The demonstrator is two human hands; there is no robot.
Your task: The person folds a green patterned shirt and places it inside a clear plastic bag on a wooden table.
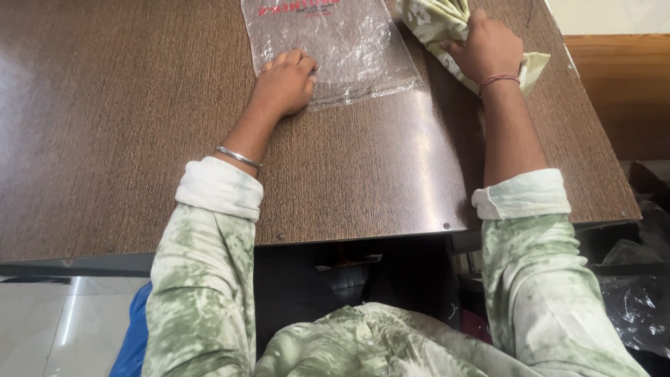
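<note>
**One hand pins the bag, the other gathers the cloth**

The person sits at a brown wood-grain table (139, 126) and works with both hands at its far side. The clear plastic bag (349, 49) lies flat on the table, with some red print near its far end. I take this bag as the landmark.

The left hand (286, 80) rests on the near left corner of the bag. Its fingers are curled and press down on the plastic; it does not seem to grasp anything, only to hold the bag in place. The right hand (488, 49) is just to the right of the bag. It lies on a folded cloth with a green and cream print (426, 17), and its fingers close around a bunch of the fabric. The cloth touches or slightly overlaps the right edge of the bag; I cannot tell which.

In my judgement, the step in hand is preparing the cloth beside the bag, before it goes inside. The next move probably calls for opening the bag's mouth, which I cannot locate from here, while the cloth stays folded.
</note>
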